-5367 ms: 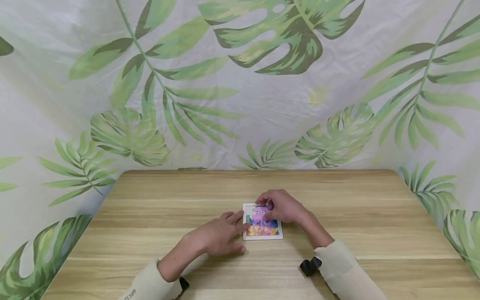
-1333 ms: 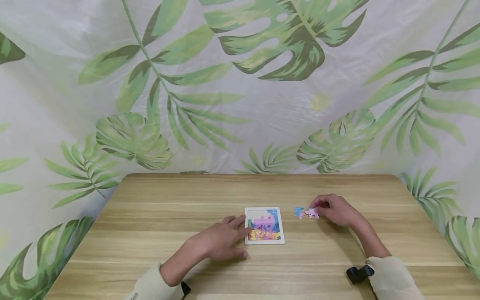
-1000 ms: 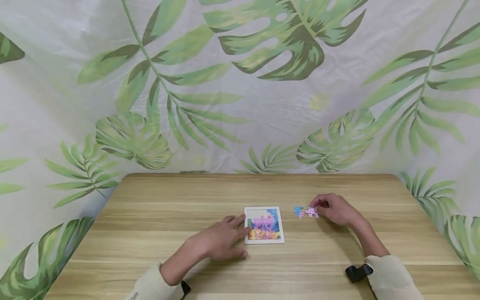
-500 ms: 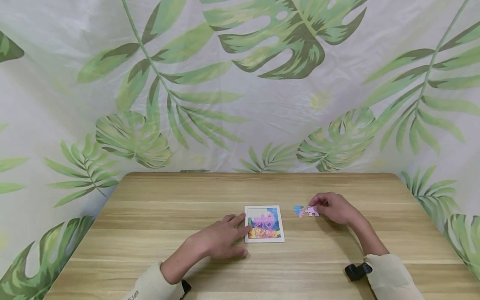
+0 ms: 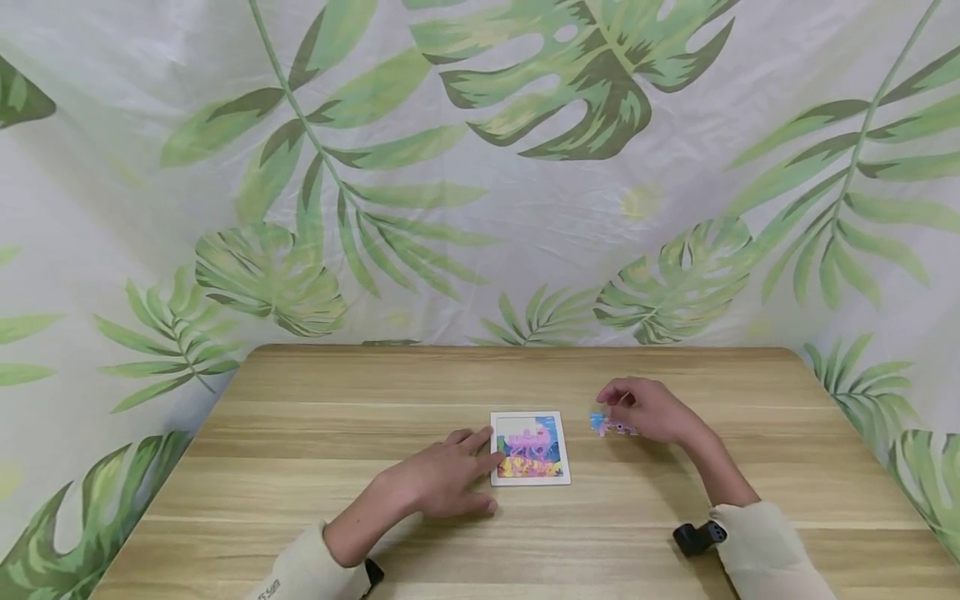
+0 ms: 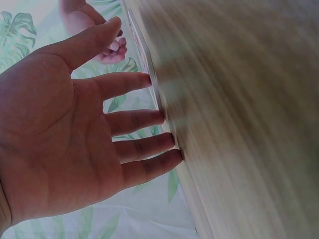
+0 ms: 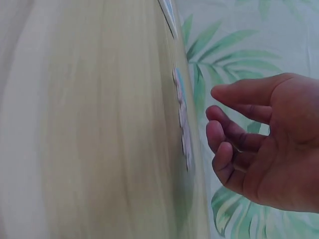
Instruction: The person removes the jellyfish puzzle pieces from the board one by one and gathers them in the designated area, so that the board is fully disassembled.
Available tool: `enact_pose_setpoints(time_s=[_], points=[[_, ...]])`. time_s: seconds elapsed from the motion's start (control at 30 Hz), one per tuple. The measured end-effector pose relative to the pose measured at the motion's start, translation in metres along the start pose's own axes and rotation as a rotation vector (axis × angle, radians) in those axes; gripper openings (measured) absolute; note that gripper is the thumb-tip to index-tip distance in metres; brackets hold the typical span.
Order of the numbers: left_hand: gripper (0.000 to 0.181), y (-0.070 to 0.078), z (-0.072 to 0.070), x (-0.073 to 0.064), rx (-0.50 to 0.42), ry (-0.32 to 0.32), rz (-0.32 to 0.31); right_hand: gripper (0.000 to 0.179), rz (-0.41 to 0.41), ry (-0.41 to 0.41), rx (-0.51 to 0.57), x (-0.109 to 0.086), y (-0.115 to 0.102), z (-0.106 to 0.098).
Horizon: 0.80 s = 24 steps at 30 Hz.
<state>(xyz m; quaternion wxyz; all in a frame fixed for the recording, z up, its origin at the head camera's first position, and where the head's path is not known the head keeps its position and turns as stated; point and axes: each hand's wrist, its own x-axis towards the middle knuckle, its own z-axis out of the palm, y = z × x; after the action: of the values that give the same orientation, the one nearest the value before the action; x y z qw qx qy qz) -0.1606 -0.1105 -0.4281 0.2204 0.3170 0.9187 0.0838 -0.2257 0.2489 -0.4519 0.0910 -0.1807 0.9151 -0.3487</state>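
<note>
A square jigsaw puzzle [image 5: 528, 450] in a white frame lies mid-table, showing a pink sea creature over yellow and blue; its upper left is bare white. Straight fingers of my left hand [image 5: 446, 477] rest at the frame's left edge, palm visible in the left wrist view. To the right of the frame lie a blue-and-pink puzzle piece [image 5: 597, 423] and pink pieces [image 5: 622, 428] partly covered by my right hand [image 5: 651, 410]. That hand hovers just above them, fingers loosely bent and holding nothing. The right wrist view shows the loose pieces [image 7: 182, 117] flat on the table, apart from the fingertips.
The wooden table [image 5: 360, 383] ends at a leaf-printed cloth [image 5: 525, 208] behind it. Black camera mounts show at both cuffs, the right one [image 5: 697, 538] close above the tabletop.
Earlier my right hand was over the puzzle; pieces now lie to its right. Since half a second ago that hand has lifted off the pink pieces and shifted left. My left hand stays.
</note>
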Motion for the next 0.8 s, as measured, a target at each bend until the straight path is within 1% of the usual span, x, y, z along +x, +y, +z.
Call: enact_pose_setpoints(time_s=[0.2,0.27,0.43,0.7,0.8], points=[[0.071,0.001,0.000,0.000,-0.004,-0.003,0.002,0.022,-0.036,-0.057,0.092,0.010,-0.013,0.010],[0.071,0.001,0.000,0.000,-0.002,0.000,0.002,0.022,-0.044,-0.069,0.100,0.012,-0.018,0.013],[0.071,0.001,0.000,-0.001,-0.005,0.001,-0.002,0.021,-0.070,-0.068,0.060,0.020,-0.027,0.022],[0.072,0.000,0.000,0.001,-0.008,-0.004,-0.004,0.022,-0.110,-0.089,0.033,0.030,-0.037,0.034],[0.072,0.000,0.000,0.001,-0.008,-0.003,-0.005,0.024,-0.105,-0.105,0.022,0.033,-0.040,0.038]])
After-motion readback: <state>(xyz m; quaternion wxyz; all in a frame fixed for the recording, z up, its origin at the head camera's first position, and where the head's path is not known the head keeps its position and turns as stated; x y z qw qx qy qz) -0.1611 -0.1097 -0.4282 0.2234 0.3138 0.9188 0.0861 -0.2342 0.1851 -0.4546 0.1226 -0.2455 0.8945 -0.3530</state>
